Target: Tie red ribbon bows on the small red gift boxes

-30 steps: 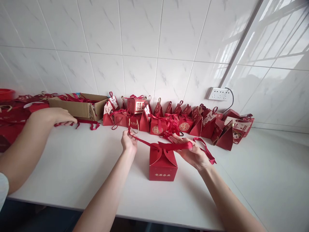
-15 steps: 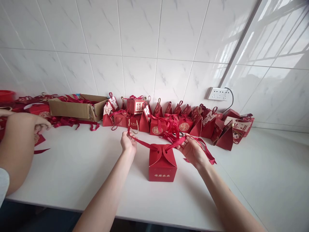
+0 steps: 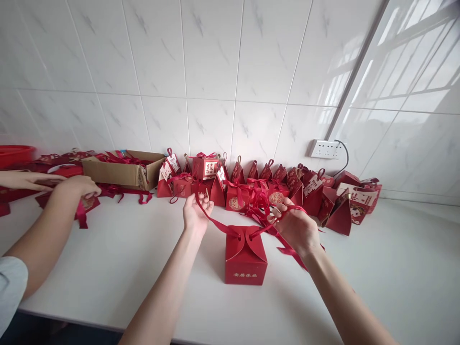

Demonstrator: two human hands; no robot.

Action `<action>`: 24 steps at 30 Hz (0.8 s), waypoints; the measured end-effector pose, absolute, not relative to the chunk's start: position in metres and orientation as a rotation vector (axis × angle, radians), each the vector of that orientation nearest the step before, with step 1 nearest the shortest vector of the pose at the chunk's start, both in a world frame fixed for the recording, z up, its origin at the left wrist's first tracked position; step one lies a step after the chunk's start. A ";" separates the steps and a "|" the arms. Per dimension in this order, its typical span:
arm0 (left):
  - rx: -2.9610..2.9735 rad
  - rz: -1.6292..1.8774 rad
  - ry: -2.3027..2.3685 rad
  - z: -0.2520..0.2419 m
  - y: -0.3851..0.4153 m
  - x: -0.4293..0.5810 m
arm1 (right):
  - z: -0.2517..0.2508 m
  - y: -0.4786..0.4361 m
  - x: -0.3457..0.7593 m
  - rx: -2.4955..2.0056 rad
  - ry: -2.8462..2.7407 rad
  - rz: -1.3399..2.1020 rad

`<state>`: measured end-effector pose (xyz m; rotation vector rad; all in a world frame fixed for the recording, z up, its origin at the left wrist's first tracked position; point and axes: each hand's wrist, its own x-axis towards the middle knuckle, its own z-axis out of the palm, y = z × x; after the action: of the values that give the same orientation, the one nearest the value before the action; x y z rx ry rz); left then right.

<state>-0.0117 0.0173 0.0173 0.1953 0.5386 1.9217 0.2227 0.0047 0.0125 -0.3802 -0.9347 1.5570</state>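
Note:
A red gift box with pale lettering on its front stands upright on the white table between my hands. Its curved top flaps meet, and a dark red ribbon runs through two holes in them. My left hand pinches one end of the ribbon, up and to the left of the box. On the other side, my right hand grips the ribbon's other end, with a loose length hanging below the fingers. Neither hand touches the box itself.
Finished red boxes line the wall behind. An open cardboard box of ribbons stands at the left, near a red basin. A co-worker's hands handle red boxes there. A power strip is on the wall.
The ribbon on the left now sags more, and my left hand has shifted slightly right. My right hand has turned with its ribbon end. The co-worker's arm has moved right, and a second hand shows.

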 end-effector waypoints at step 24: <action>1.317 1.311 0.554 0.119 -0.025 0.024 | 0.092 -0.014 0.189 -0.375 -1.707 1.599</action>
<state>0.0242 -0.0252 0.1186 1.3172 0.5538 1.3111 0.1894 -0.0143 0.0923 -0.3750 -1.7072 1.5987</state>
